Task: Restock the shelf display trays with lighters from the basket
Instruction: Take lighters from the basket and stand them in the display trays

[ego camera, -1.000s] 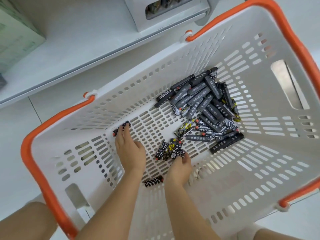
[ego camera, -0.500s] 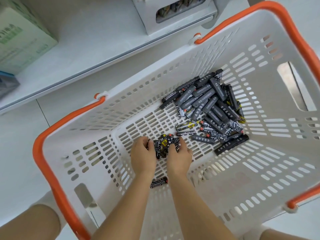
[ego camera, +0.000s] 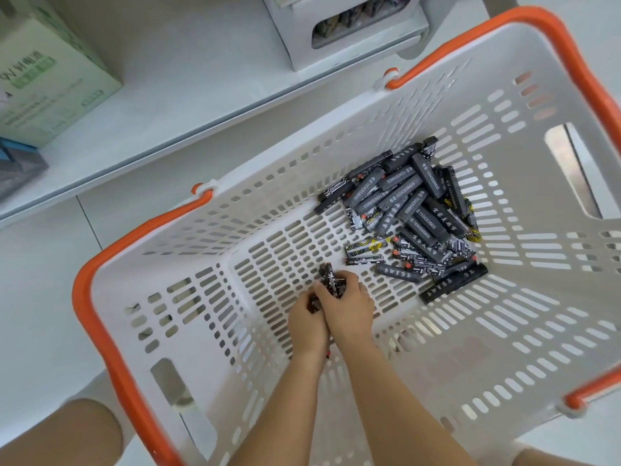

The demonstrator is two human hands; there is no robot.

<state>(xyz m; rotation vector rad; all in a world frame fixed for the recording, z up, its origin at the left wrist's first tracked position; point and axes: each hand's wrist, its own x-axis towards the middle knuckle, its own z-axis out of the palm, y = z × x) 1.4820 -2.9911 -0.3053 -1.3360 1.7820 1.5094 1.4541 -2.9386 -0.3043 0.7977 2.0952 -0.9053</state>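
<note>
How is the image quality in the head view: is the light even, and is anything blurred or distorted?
Head view: light is soft and even, with no hard shadows; the basket rim and the shelf edge bow from wide-angle distortion; printed digits on the pile of lighters read sharply; both hands and the lighters in hand are slightly smeared.

Lighters (ego camera: 408, 203) printed with 15343556655

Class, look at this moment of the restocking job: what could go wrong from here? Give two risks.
Both hands, left hand and right hand, grip one bunch of patterned black lighters; lifted together, some may slip out. Any dropped could lodge in the slotted floor of the white plastic basket with orange handles.
</note>
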